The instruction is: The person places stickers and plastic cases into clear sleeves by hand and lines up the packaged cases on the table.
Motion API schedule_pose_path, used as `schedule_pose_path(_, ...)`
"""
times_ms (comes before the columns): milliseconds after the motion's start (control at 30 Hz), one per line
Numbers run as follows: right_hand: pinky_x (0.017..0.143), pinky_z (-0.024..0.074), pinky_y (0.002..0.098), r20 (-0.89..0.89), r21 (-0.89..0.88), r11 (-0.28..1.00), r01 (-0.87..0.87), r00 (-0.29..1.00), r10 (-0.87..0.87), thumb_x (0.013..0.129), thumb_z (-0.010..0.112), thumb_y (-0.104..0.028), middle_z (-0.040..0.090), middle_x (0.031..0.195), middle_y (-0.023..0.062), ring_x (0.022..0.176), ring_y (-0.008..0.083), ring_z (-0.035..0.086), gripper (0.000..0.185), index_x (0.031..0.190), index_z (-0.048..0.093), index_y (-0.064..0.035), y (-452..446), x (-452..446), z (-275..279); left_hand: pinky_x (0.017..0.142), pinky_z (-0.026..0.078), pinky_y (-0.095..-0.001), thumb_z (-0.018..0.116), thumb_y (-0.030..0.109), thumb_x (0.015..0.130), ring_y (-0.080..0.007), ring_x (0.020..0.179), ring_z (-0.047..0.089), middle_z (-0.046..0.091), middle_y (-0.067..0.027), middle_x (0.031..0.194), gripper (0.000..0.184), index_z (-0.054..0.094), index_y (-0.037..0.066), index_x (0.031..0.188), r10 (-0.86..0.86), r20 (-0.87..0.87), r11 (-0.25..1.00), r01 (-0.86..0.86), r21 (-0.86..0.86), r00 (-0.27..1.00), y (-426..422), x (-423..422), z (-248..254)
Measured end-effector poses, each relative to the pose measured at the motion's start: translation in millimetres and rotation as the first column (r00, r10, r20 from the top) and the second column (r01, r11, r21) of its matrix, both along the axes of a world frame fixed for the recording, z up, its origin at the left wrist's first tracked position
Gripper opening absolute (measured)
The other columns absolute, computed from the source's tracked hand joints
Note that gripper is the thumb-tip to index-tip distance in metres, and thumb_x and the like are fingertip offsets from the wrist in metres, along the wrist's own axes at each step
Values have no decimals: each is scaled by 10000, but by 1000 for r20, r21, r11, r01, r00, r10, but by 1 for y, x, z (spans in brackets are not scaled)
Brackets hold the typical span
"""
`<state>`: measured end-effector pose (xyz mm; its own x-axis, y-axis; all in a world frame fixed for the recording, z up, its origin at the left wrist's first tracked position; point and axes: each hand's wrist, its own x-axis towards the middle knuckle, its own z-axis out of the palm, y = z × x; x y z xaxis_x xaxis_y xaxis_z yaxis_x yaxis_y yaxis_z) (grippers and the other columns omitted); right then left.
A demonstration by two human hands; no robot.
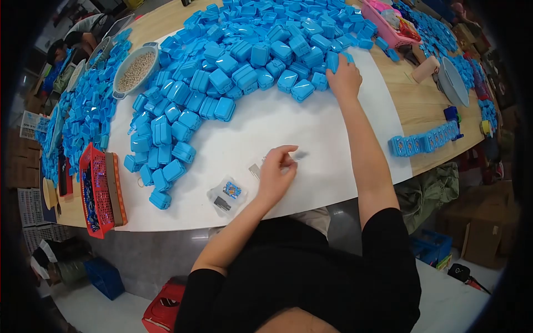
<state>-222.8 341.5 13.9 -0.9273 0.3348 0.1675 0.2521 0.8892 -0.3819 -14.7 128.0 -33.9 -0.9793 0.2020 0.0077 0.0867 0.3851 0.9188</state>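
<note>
My right hand (pixel 345 80) reaches to the near edge of a large heap of small blue plastic boxes (pixel 244 77). Its fingers close around one blue box (pixel 332 61). My left hand (pixel 276 175) hovers over the white sheet (pixel 316 183) in front of me, index finger and thumb apart and nothing visible between them. Beside that hand, partly covered, lie thin pale strips (pixel 254 170). A small clear tray or bag (pixel 227 196) with a colourful printed piece and dark pieces in it rests to the left.
At the left stand a red basket (pixel 91 191) and a grey bowl of beige pellets (pixel 137 69). A row of blue boxes with printed fronts (pixel 425 140) lines the right side. A pink basket (pixel 388 25) sits at the back right. Another person (pixel 72 47) is at the far left.
</note>
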Motion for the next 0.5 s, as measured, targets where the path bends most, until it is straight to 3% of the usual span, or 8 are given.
schedule_pose_path(67, 829, 478, 368, -349, -49, 994, -96, 934, 73, 845, 605, -135, 525, 1248, 182, 993, 320, 553, 566, 1383, 436, -85, -8, 32, -18, 771, 471, -234, 550, -30, 842, -139, 839, 580, 614, -62, 993, 325, 571, 58, 1154, -12, 351, 733, -230, 640, 936, -21, 5, 0)
schedule_pose_path(100, 816, 479, 354, -403, -84, 987, -140, 910, 94, 848, 604, -131, 528, 1235, 180, 979, 304, 552, 564, 1380, 429, -69, -8, 55, -19, 775, 476, -229, 558, -11, 865, -133, 864, 588, 620, -71, 1009, 295, 569, 52, 1153, -56, 445, 640, -310, 703, 894, -34, 4, 3)
schedule_pose_path(167, 802, 476, 328, -479, -100, 966, -240, 862, 165, 848, 603, -100, 521, 1217, 174, 963, 276, 551, 543, 1362, 438, -41, -7, 110, -27, 780, 481, -225, 565, 8, 888, -127, 888, 596, 626, -80, 1025, 267, 568, 46, 1153, -90, 537, 533, -415, 738, 839, -51, 1, 19)
schedule_pose_path(233, 806, 473, 312, -305, -280, 935, -218, 944, 128, 841, 602, -77, 529, 1219, 166, 969, 265, 556, 543, 1359, 441, -43, -3, 156, -78, 773, 498, -222, 591, 50, 904, -148, 906, 621, 639, -97, 991, 224, 577, 39, 1127, -116, 524, 454, -424, 784, 844, -61, 1, 39)
schedule_pose_path(333, 817, 469, 308, -244, -254, 924, -284, 944, 223, 829, 612, -60, 529, 1243, 167, 994, 245, 554, 540, 1344, 450, -35, -18, 208, -69, 750, 503, -219, 603, 67, 906, -147, 899, 628, 641, -117, 981, 236, 564, 26, 1135, -36, 590, 456, -512, 728, 807, -74, -4, 19)
schedule_pose_path(400, 841, 465, 306, -135, -781, 598, -183, 983, 125, 801, 608, -32, 524, 1264, 155, 1044, 235, 546, 533, 1315, 467, -36, -35, 227, -43, 727, 508, -216, 616, 85, 908, -146, 892, 636, 642, -136, 971, 255, 550, 13, 1143, 31, 647, 446, -589, 673, 762, -79, -4, 9)
schedule_pose_path(433, 841, 465, 306, -137, -780, 597, -187, 982, 130, 801, 608, -32, 524, 1264, 155, 1044, 235, 546, 533, 1315, 467, -36, -41, 230, -35, 727, 508, -216, 616, 85, 908, -146, 892, 636, 642, -136, 971, 255, 550, 13, 1143, 34, 645, 443, -590, 675, 763, -80, -4, 9)
schedule_pose_path(500, 863, 456, 303, -191, -903, 340, -261, 955, 226, 781, 607, -17, 530, 1257, 147, 1054, 228, 541, 534, 1300, 479, -39, -50, 234, -22, 727, 509, -218, 621, 87, 905, -143, 883, 634, 646, -133, 953, 278, 545, 12, 1162, 0, 632, 529, -536, 658, 775, -81, -3, 12)
